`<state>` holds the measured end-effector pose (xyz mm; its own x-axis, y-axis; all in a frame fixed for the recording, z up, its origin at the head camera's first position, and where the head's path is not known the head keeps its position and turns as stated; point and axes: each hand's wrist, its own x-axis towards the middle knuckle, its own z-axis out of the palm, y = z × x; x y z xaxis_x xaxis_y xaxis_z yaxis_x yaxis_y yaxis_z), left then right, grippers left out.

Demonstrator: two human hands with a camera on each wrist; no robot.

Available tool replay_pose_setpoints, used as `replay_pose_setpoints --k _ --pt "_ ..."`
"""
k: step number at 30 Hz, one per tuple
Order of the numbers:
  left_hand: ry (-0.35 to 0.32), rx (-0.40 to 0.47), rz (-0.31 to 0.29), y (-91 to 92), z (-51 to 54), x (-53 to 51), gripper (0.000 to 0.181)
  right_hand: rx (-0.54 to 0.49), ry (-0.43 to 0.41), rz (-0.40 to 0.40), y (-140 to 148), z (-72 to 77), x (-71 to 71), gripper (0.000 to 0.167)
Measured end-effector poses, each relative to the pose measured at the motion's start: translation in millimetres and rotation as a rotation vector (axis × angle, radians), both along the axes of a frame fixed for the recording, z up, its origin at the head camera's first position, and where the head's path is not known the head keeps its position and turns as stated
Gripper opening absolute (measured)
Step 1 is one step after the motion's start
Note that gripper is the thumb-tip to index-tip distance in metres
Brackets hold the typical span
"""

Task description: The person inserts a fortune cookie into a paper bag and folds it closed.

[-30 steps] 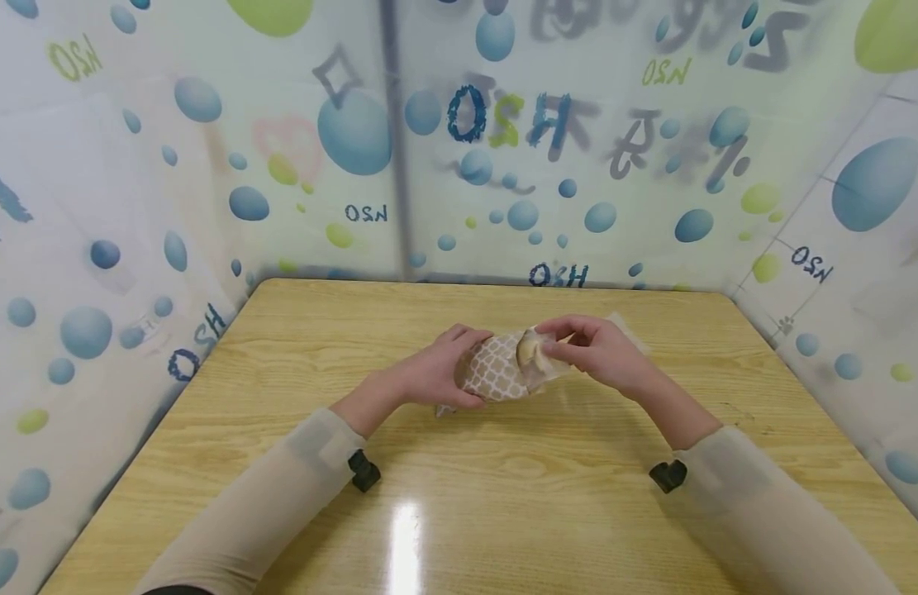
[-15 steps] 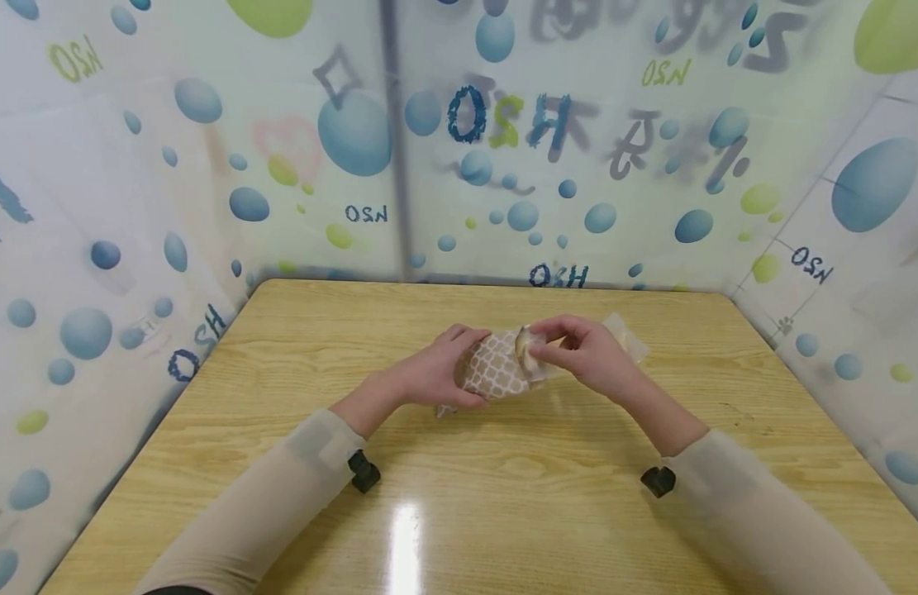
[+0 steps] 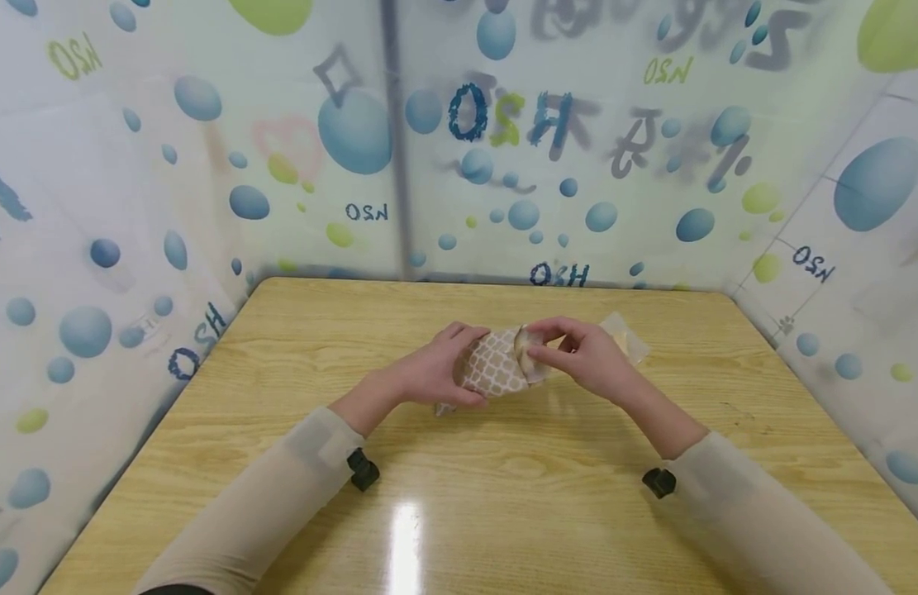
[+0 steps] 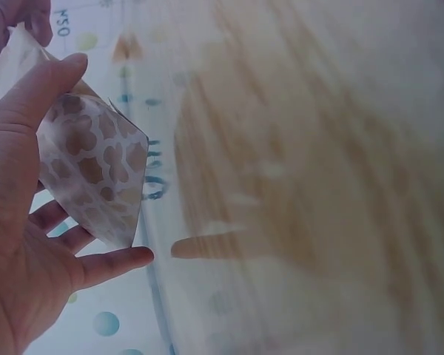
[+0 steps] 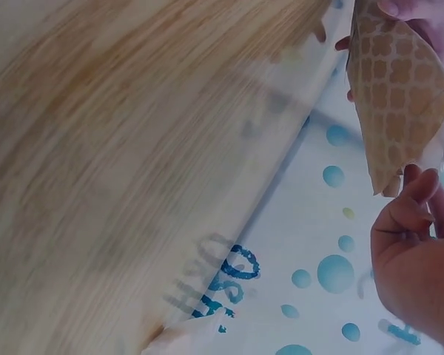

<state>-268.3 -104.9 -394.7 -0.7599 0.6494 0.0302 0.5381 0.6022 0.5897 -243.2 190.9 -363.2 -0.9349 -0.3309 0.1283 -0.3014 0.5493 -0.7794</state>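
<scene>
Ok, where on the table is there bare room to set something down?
Bare: the near table between left sleeve and right sleeve, and the far-left corner between left hand and wall. Crowded: the middle, where the left hand holds the patterned bag, the right hand pinches a pale item at its mouth, and a translucent packet sits just beyond.

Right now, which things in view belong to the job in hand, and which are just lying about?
In the job:
patterned pouch, held in the left hand
pale wrapping at its mouth, apparently pinched by the right hand

Lying about:
translucent packet beyond the right hand; role unclear
</scene>
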Motion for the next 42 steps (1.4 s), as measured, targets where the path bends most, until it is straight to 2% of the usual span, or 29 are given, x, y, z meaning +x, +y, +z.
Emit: replay_pose_setpoints --k 9,14,19,34,42 --pt "-0.004 -0.003 0.019 -4.7 0.3 -0.7 0.109 -0.012 -0.001 -0.026 18 0.3 3.6 0.049" --pt "-0.015 0.008 0.022 -5.7 1.1 -2.3 0.109 0.026 -0.001 -0.001 24 -3.3 0.7 0.055" --pt "-0.017 0.004 0.020 -5.3 1.3 -2.5 0.109 0.039 0.002 0.018 25 -7.9 -0.4 0.054" --pt "-0.003 0.005 0.015 -5.8 2.3 -1.4 0.110 0.016 -0.025 0.020 20 -7.7 0.5 0.058" --pt "0.002 0.000 0.007 -5.9 1.6 -1.7 0.109 0.007 -0.011 0.038 15 -9.9 -0.6 0.058"
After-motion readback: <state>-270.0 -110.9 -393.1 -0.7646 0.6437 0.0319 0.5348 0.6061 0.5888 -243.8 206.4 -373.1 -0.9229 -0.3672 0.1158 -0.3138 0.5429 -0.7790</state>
